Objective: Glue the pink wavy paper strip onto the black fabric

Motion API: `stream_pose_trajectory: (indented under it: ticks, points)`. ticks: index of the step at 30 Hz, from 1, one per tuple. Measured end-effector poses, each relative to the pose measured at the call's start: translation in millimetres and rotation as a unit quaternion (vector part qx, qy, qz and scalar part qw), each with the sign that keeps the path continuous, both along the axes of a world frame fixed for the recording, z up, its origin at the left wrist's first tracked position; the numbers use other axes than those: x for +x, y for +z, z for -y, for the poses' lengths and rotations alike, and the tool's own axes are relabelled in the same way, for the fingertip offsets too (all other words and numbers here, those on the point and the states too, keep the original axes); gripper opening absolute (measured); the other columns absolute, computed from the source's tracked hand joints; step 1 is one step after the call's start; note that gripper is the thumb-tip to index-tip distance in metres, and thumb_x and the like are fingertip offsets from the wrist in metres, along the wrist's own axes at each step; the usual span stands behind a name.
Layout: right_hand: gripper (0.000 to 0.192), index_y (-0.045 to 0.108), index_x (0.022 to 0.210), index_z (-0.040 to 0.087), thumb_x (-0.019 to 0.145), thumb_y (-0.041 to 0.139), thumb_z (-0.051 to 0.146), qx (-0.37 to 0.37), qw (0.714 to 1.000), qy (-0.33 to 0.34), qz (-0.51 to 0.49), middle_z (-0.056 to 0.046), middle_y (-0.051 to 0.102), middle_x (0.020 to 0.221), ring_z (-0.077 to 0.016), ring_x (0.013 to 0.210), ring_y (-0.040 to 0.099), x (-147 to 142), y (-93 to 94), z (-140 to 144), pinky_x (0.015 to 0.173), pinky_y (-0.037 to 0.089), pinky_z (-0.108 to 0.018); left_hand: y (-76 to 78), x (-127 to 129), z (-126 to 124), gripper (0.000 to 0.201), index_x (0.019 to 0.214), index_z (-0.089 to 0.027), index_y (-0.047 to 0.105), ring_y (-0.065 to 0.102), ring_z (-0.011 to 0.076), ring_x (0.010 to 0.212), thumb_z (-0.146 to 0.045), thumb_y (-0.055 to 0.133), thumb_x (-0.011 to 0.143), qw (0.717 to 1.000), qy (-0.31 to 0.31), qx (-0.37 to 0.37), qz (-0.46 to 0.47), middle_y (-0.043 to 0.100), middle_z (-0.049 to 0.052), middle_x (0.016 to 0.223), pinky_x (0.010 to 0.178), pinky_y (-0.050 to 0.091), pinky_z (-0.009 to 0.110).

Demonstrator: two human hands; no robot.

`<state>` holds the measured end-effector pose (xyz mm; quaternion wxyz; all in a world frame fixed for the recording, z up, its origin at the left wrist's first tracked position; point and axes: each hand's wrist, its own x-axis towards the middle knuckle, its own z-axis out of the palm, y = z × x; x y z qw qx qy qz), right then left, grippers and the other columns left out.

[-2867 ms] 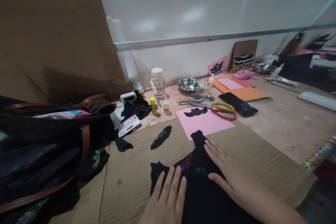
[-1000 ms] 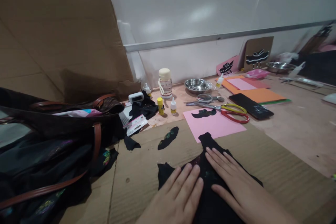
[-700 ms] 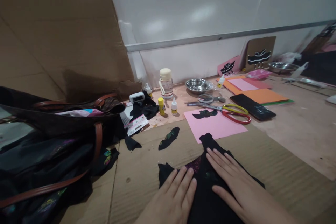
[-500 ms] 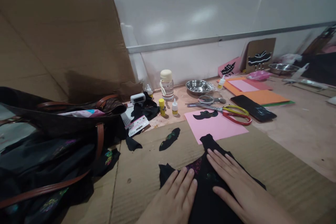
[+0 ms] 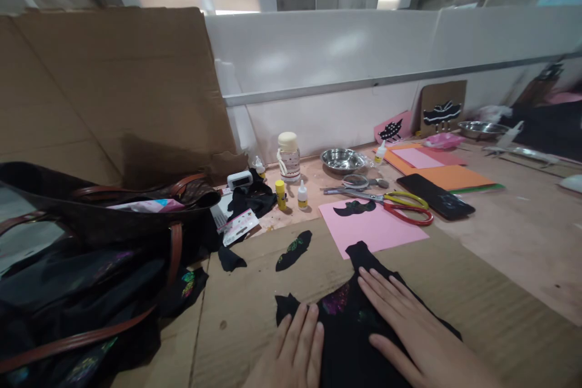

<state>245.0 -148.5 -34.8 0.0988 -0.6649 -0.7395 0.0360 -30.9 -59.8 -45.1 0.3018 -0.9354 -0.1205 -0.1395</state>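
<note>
1. The lower frame edge cuts off both wrists and the near part of the black fabric piece (image 5: 350, 333); its full outline cannot be seen. The glittery patch on it, between the hands, is too blurred to read.
2. The fabric lies at bottom centre on the cardboard sheet (image 5: 454, 279), its upper tip touching the pink paper (image 5: 377, 227). Bare cardboard stretches to the right of it; to the left a small black scrap (image 5: 293, 250) lies apart, and a dark bag (image 5: 104, 242) fills the lower left.
3. The left hand (image 5: 295, 354) rests flat, fingers together, on the fabric's left edge, gripping nothing.
4. The right hand (image 5: 404, 327) lies flat with fingers spread, pressing the fabric's middle, likewise unclenched.
</note>
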Motion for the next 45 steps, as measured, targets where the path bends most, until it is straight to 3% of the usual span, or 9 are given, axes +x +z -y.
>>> stream_pose_trajectory:
  ticks: [3, 7, 15, 28, 36, 38, 41, 43, 45]
  points:
    - [0.062, 0.045, 0.157, 0.022, 0.1, 0.053, 0.045, -0.003, 1.0, -0.022, -0.005, -0.007, 0.038, 0.162, -0.0342, 0.144, 0.048, 1.3, -4.7, -0.3, 0.115, 0.047, -0.052, 5.9, 0.5, -4.4, 0.032, 0.125, -0.016, 0.07, 0.069, 0.0193, 0.115, -0.021, 0.044, 0.107, 1.0, -0.008, 0.005, 0.004, 0.077, 0.004, 0.122, 0.099, 0.046, 0.033]
    - [0.06, 0.044, 0.157, 0.023, 0.1, 0.054, 0.04, 0.017, 1.0, -0.003, -0.016, -0.006, 0.037, 0.162, -0.033, 0.144, 0.048, -0.1, -2.8, -2.6, 0.119, 0.044, -0.049, 12.8, 12.4, -10.7, 0.033, 0.136, -0.018, 0.061, 0.065, 0.0191, 0.124, -0.027, 0.042, 0.11, 0.999, -0.051, 0.002, 0.013, 0.071, 0.003, 0.135, 0.105, 0.044, 0.034]
    - [0.058, 0.048, 0.155, 0.017, 0.101, 0.051, 0.039, 0.019, 1.0, 0.014, 0.016, -0.009, 0.037, 0.16, -0.0348, 0.141, 0.051, -2.0, 3.5, -2.0, 0.115, 0.048, -0.05, -1.0, 17.8, -14.2, 0.034, 0.135, -0.014, 0.061, 0.067, 0.019, 0.12, -0.024, 0.041, 0.11, 0.997, -0.08, -0.01, 0.016, 0.072, 0.004, 0.134, 0.102, 0.047, 0.032]
    - [0.057, 0.052, 0.153, 0.018, 0.101, 0.05, 0.041, 0.025, 1.0, 0.007, 0.012, -0.01, 0.042, 0.158, -0.0348, 0.139, 0.054, 2.4, -0.5, -2.0, 0.112, 0.05, -0.05, -3.7, 16.8, -15.0, 0.035, 0.137, -0.013, 0.06, 0.067, 0.0175, 0.122, -0.025, 0.039, 0.111, 0.997, -0.075, -0.014, 0.017, 0.07, 0.004, 0.137, 0.102, 0.047, 0.031]
    - [0.061, 0.053, 0.152, 0.01, 0.101, 0.049, 0.043, 0.101, 0.992, -0.073, 0.018, -0.014, 0.044, 0.159, -0.04, 0.142, 0.051, 13.4, -8.2, 2.0, 0.114, 0.049, -0.057, -0.9, 15.7, -13.4, 0.037, 0.139, -0.012, 0.059, 0.065, 0.0184, 0.125, -0.026, 0.039, 0.111, 0.997, -0.07, -0.045, 0.006, 0.067, 0.006, 0.142, 0.103, 0.047, 0.031]
    - [0.064, 0.043, 0.159, 0.013, 0.101, 0.051, 0.04, 0.119, 0.992, -0.049, 0.002, -0.012, 0.04, 0.162, -0.0387, 0.144, 0.049, 2.7, 0.4, 5.2, 0.116, 0.048, -0.054, -1.3, 16.1, -12.5, 0.037, 0.14, -0.011, 0.058, 0.064, 0.0187, 0.127, -0.024, 0.039, 0.111, 0.996, -0.07, -0.053, -0.001, 0.066, 0.007, 0.143, 0.103, 0.047, 0.031]
    - [0.073, 0.025, 0.165, 0.03, 0.099, 0.057, 0.029, 0.099, 0.991, 0.081, -0.026, -0.002, 0.038, 0.164, -0.0311, 0.144, 0.051, -25.8, 9.0, 4.8, 0.12, 0.045, -0.044, -6.2, 16.5, -12.2, 0.039, 0.142, -0.009, 0.058, 0.063, 0.0204, 0.129, -0.024, 0.04, 0.111, 0.996, -0.067, -0.063, -0.016, 0.067, 0.01, 0.142, 0.106, 0.046, 0.033]
    - [0.078, 0.016, 0.166, 0.035, 0.099, 0.052, 0.015, 0.117, 0.98, 0.161, -0.028, 0.002, 0.046, 0.16, -0.0232, 0.138, 0.058, -44.3, 4.6, 0.0, 0.118, 0.048, -0.034, -11.3, 16.5, -13.2, 0.039, 0.139, -0.009, 0.06, 0.065, 0.0205, 0.125, -0.026, 0.041, 0.11, 0.995, -0.071, -0.063, -0.02, 0.071, 0.01, 0.134, 0.108, 0.045, 0.034]
    - [0.085, 0.003, 0.167, 0.03, 0.098, 0.047, 0.007, 0.137, 0.974, 0.178, -0.014, -0.001, 0.048, 0.158, -0.0216, 0.135, 0.061, -55.2, -5.8, -5.4, 0.115, 0.05, -0.032, -15.7, 16.5, -14.8, 0.038, 0.136, -0.009, 0.062, 0.067, 0.0197, 0.123, -0.027, 0.041, 0.111, 0.995, -0.078, -0.06, -0.02, 0.074, 0.008, 0.128, 0.109, 0.045, 0.033]
